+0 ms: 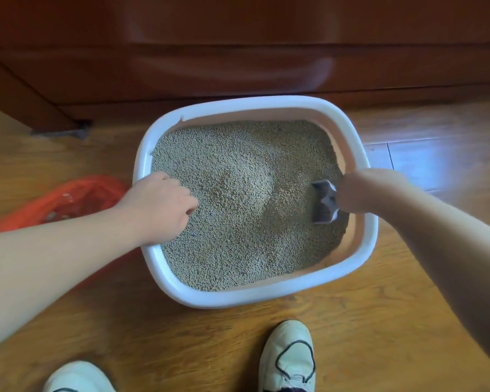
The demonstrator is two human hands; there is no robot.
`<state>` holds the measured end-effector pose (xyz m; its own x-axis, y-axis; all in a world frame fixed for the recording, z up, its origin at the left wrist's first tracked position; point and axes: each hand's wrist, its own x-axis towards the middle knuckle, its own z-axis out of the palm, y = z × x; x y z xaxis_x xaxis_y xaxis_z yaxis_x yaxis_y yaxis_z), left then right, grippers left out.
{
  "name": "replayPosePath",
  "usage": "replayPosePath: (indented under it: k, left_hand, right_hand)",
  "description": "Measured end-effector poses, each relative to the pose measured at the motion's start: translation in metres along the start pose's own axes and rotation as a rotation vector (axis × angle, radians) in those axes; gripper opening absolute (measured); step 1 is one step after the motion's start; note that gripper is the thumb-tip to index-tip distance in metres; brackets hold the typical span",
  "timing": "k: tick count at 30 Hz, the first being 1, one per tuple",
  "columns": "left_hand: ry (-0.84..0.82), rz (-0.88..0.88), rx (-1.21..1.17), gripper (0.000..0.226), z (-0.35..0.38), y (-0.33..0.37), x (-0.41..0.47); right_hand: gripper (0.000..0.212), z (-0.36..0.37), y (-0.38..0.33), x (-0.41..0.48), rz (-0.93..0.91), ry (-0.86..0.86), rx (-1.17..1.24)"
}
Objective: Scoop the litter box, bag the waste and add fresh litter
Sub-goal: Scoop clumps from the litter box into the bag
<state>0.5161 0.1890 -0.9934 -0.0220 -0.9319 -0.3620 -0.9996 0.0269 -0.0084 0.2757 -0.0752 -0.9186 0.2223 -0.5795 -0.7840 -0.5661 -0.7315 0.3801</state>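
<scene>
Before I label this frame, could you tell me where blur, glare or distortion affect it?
Head view: the right hand and its scoop are motion-blurred; the left hand on the litter box rim is sharp; bluish glare whitens the floor at right; the wide lens bows the cabinet edges.

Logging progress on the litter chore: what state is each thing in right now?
litter box: on the floor, uncovered, nearly full.
litter: uneven, heaped near the middle.
scoop: down in the litter by the right wall.
red bag: open on the floor left of the box, some bits inside.
left hand: fingers curled over the box's left rim.
right hand: grips the scoop, blurred.
</scene>
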Motion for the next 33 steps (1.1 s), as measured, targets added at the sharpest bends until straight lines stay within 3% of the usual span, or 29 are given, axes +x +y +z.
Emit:
replayPosePath:
  k: [6, 11, 15, 20, 27, 33]
  left_hand:
    - [0.002, -0.014, -0.008, 0.026, -0.001, 0.001, -0.001]
    - [-0.013, -0.013, -0.015, 0.021, -0.006, 0.003, -0.001]
    - [-0.013, -0.032, -0.026, 0.019, -0.005, 0.003, -0.002]
    - [-0.039, -0.033, -0.039, 0.011, -0.006, 0.003, -0.002]
    - [-0.042, -0.034, -0.030, 0.022, -0.005, 0.002, 0.000]
    - [-0.008, -0.029, -0.031, 0.026, -0.003, 0.001, -0.001]
  right_hand:
    - [0.024, 0.014, -0.020, 0.009, -0.126, -0.034, 0.264]
    - [0.045, 0.027, -0.028, 0.002, -0.310, -0.103, 0.380]
    - [0.036, 0.030, -0.019, 0.000, -0.397, -0.147, 0.693]
    - [0.032, 0.026, -0.019, -0.003, -0.440, -0.143, 0.777]
    - [0.036, 0.012, -0.007, -0.011, -0.370, -0.189, 0.595]
    - [0.048, 0.012, 0.023, -0.034, -0.035, -0.272, 0.653]
